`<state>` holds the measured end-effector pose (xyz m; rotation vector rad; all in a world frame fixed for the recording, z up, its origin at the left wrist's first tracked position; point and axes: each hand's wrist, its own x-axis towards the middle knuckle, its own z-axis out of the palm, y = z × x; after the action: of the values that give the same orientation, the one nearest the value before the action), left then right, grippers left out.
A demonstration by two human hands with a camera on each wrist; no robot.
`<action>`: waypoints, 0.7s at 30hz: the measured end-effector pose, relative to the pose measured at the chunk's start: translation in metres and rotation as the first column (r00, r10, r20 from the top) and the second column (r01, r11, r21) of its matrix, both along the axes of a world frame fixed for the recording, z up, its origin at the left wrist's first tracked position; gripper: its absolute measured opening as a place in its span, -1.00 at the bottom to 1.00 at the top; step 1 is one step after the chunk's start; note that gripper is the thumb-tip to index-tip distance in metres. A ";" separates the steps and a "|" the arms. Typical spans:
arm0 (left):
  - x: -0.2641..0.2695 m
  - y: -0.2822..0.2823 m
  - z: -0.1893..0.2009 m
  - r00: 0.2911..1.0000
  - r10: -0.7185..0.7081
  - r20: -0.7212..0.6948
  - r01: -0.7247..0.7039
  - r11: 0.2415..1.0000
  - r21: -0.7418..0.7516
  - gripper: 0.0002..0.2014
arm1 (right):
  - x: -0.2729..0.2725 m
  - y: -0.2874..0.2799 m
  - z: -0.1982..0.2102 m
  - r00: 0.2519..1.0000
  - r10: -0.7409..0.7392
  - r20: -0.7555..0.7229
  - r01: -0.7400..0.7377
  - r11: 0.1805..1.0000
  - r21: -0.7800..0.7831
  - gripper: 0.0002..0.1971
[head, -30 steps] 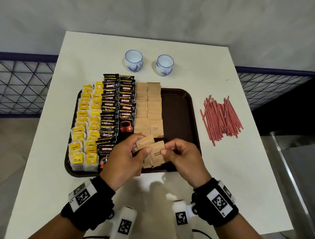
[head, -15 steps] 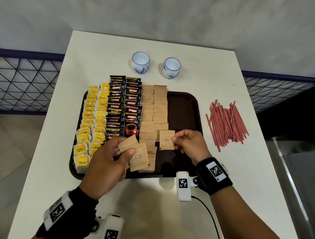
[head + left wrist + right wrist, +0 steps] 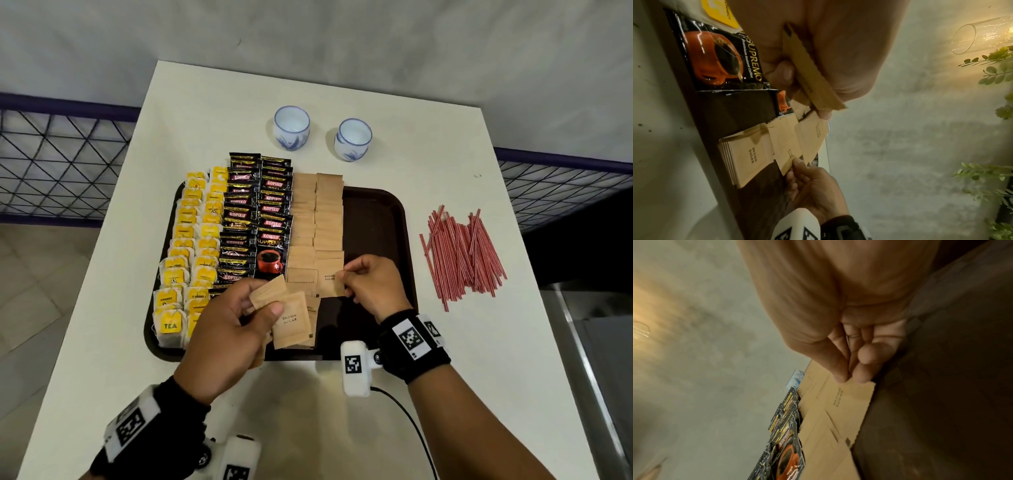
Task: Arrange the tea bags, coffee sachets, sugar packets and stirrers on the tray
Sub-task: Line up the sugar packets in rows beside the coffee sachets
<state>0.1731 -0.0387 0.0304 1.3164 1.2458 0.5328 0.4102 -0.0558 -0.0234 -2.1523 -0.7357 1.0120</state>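
Since the earlier frame, right hand [image 3: 371,282] has carried its single sugar packet [image 3: 329,281] down to the near end of the right-hand sugar column on the tray [image 3: 376,212], while left hand [image 3: 227,329] has stayed over the tray's near edge with its fan of packets. Thumb and forefinger of the right hand pinch the packet's right edge, so the packet extends leftward from the grip and lies flat, overlapping the sugar packet behind it; the wrist view shows the fingertips [image 3: 840,378] closed on that edge. Left hand holds a small bundle of brown sugar packets [image 3: 291,320], thumb pressed on top, fingers curled beneath; the bundle projects rightward and away from the grip, above a few loose packets at the tray's near edge. How many packets are in the bundle cannot be counted, perhaps three or more. On the tray's left portion stand two columns of yellow tea bags [image 3: 191,246], then two columns of black coffee sachets [image 3: 257,219], then the two sugar columns; the tray's right portion is bare brown surface. Right of the tray, on the white table [image 3: 445,342], lies a loose pile of red stirrers [image 3: 462,253]. Beyond the tray's far edge stand two small blue-and-white cups [image 3: 322,133].
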 end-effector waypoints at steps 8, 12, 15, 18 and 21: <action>0.012 0.004 -0.001 0.999 -0.033 0.034 0.032 0.999 0.029 -0.82 | -0.016 -0.018 0.045 0.982 0.103 -0.157 -0.074 0.981 0.177 -0.89; 0.018 0.006 -0.003 0.995 -0.067 0.070 0.062 0.995 0.077 -0.81 | -0.030 -0.033 0.067 0.907 0.286 -0.308 -0.221 0.948 0.228 -0.87; 0.024 0.004 -0.004 0.992 -0.089 0.091 0.080 0.992 0.093 -0.81 | -0.031 -0.038 0.063 0.928 0.256 -0.272 -0.202 0.956 0.211 -0.91; 0.026 0.003 -0.005 0.993 -0.079 0.091 0.071 0.994 0.087 -0.84 | -0.028 -0.040 0.060 0.933 0.217 -0.287 -0.161 0.965 0.208 -0.92; 0.019 0.006 -0.004 0.999 -0.038 0.039 0.034 0.995 0.097 -0.79 | -0.012 -0.042 0.056 0.942 0.145 -0.303 -0.085 0.976 0.202 -0.96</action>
<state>0.1920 -0.0331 0.0260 1.3990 1.1729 0.5977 0.3982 -0.0974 0.0322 -1.7486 -0.7729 1.2606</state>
